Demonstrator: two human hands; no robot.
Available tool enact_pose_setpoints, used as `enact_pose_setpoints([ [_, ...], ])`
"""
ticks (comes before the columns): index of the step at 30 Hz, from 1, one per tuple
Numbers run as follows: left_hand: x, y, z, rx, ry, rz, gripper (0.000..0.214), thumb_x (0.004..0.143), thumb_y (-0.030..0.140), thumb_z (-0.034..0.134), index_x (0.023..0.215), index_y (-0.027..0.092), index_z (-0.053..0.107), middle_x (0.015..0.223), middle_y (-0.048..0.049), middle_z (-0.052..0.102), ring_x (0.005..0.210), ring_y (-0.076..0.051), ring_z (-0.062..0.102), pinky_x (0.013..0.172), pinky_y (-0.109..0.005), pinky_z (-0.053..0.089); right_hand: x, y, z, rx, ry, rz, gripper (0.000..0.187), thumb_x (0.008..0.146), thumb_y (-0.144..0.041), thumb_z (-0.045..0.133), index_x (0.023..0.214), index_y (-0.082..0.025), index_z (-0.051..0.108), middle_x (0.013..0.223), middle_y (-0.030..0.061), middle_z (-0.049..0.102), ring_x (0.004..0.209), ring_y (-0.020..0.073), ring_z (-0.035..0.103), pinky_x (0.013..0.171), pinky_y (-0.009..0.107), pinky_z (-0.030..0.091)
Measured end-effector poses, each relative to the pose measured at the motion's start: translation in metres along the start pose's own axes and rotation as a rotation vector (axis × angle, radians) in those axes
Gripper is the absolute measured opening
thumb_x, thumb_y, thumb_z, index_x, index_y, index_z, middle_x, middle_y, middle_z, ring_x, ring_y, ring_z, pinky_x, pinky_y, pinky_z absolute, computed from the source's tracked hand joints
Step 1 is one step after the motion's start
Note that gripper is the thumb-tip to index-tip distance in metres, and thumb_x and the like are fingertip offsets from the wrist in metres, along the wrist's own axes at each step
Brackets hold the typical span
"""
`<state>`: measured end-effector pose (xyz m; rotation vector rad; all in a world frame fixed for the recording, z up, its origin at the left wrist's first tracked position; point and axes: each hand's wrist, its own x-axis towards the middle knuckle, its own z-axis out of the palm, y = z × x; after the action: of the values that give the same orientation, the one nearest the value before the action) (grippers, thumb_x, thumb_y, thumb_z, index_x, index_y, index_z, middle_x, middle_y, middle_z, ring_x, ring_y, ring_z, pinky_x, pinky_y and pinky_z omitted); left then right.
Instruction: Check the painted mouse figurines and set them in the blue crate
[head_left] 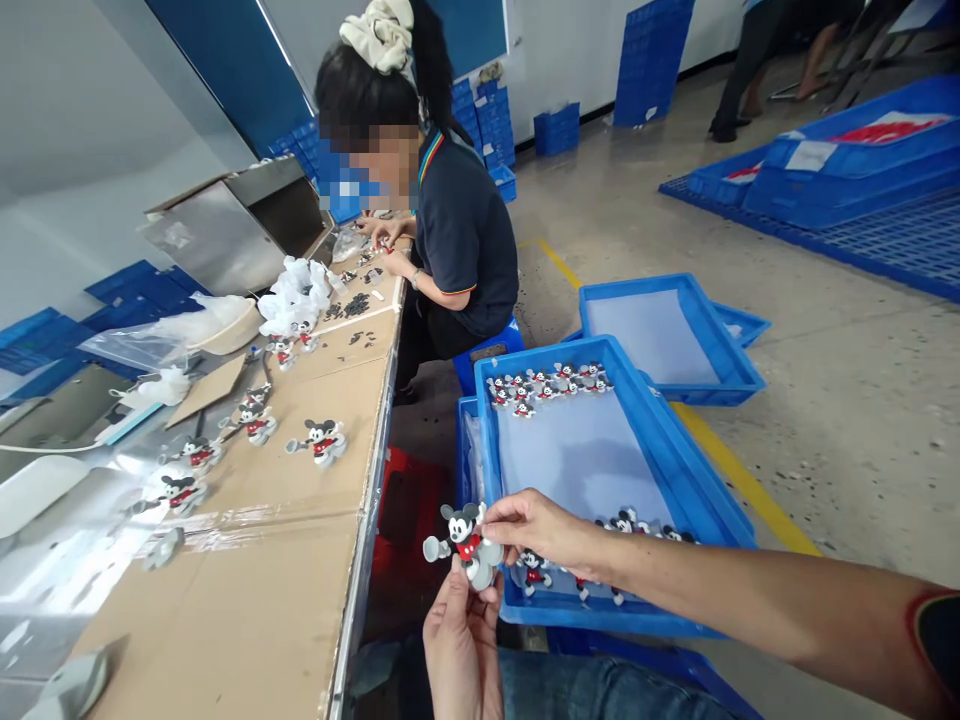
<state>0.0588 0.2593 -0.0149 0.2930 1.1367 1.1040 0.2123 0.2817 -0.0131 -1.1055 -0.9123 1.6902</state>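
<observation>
The left hand (459, 640) and right hand (534, 528) together grasp one mouse figure (465, 545) between the fingertips, just in front of the near rim of a blue tray (705, 480). More figures (547, 382) lie in the tray. Others stand on the cardboard-covered surface (255, 590). A seated person (450, 230) works further along.

- My left hand (459, 645) is cut off at the wrist by the bottom edge.
- My right hand (538, 530) hides part of the figures in the blue tray (679, 480).
- The far parts on the table (300, 560) are too small to tell.
</observation>
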Motion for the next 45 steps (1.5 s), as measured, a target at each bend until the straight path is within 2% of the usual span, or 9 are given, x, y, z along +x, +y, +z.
enact_pose_setpoints([
  [3,-0.003,0.002,0.001,0.025,0.036,-0.022,0.022,0.080,0.023,0.069,0.097,0.010,0.071,0.091,-0.0131,0.071,0.068,-0.015,0.066,0.076,-0.038,0.059,0.003,0.003,0.002,-0.036,0.032,-0.035,0.048,0.064,-0.056,0.075,0.079,-0.012,0.069,0.065,0.0011,0.064,0.058,0.0110,0.054,0.061,0.026,0.045],
  [7,-0.009,0.004,0.003,0.054,0.082,0.015,0.035,0.079,0.034,0.070,0.113,0.023,0.066,0.118,-0.0124,0.066,0.104,-0.023,0.064,0.083,-0.043,0.056,0.005,0.004,0.003,-0.062,0.041,-0.037,0.046,0.064,-0.056,0.074,0.077,-0.012,0.068,0.062,0.0003,0.062,0.057,0.0117,0.054,0.060,0.027,0.044],
  [10,-0.013,0.003,0.005,0.067,0.094,0.073,0.035,0.074,0.032,0.076,0.107,0.022,0.068,0.120,-0.0119,0.064,0.115,-0.025,0.058,0.085,-0.038,0.055,0.004,0.003,0.004,-0.063,-0.011,-0.015,0.045,0.064,-0.055,0.074,0.078,-0.012,0.068,0.063,0.0004,0.062,0.058,0.0117,0.054,0.061,0.027,0.045],
  [14,-0.014,0.002,0.005,0.063,0.100,0.098,0.028,0.067,0.031,0.081,0.089,0.015,0.072,0.099,-0.0116,0.070,0.093,-0.021,0.065,0.078,-0.037,0.057,0.000,0.002,0.006,-0.048,-0.031,-0.013,0.041,0.064,-0.050,0.076,0.078,-0.013,0.067,0.067,0.0002,0.063,0.061,0.0115,0.054,0.063,0.026,0.045],
  [17,-0.014,0.004,0.004,0.066,0.090,0.092,0.031,0.064,0.032,0.083,0.085,0.013,0.074,0.095,-0.0128,0.072,0.083,-0.020,0.066,0.076,-0.036,0.058,-0.004,-0.001,0.008,-0.045,-0.046,-0.024,0.036,0.066,-0.045,0.074,0.078,-0.012,0.067,0.067,-0.0003,0.062,0.062,0.0111,0.054,0.063,0.025,0.044],
  [26,-0.014,0.013,0.001,0.064,-0.004,0.040,0.032,0.076,0.031,0.072,0.104,0.015,0.071,0.116,-0.0165,0.066,0.099,-0.024,0.064,0.083,-0.041,0.055,-0.005,-0.001,0.008,-0.106,-0.094,-0.090,0.032,0.072,-0.044,0.070,0.077,-0.012,0.068,0.067,-0.0004,0.061,0.061,0.0110,0.052,0.062,0.024,0.043],
  [30,-0.014,0.013,0.004,0.051,0.029,0.010,0.039,0.077,0.033,0.071,0.115,0.026,0.065,0.125,-0.0122,0.062,0.112,-0.025,0.059,0.083,-0.043,0.054,0.002,0.002,0.007,-0.066,-0.047,-0.069,0.037,0.070,-0.047,0.072,0.080,-0.012,0.069,0.067,0.0005,0.063,0.062,0.0119,0.055,0.062,0.025,0.045],
  [36,-0.016,0.009,0.011,0.019,0.126,-0.050,0.025,0.087,0.034,0.059,0.101,0.016,0.069,0.094,-0.0106,0.068,0.083,-0.017,0.063,0.082,-0.046,0.055,0.001,0.000,0.008,-0.037,-0.019,-0.090,0.037,0.070,-0.046,0.073,0.082,-0.012,0.069,0.071,0.0014,0.066,0.065,0.0120,0.057,0.065,0.025,0.047],
  [45,-0.019,0.004,0.006,-0.014,0.118,-0.018,0.012,0.083,0.017,0.064,0.090,0.011,0.072,0.082,-0.0079,0.069,0.066,-0.011,0.062,0.070,-0.028,0.056,-0.003,0.003,0.009,-0.041,-0.033,-0.074,0.038,0.069,-0.046,0.075,0.081,-0.011,0.070,0.066,0.0008,0.065,0.060,0.0110,0.056,0.060,0.024,0.045],
])
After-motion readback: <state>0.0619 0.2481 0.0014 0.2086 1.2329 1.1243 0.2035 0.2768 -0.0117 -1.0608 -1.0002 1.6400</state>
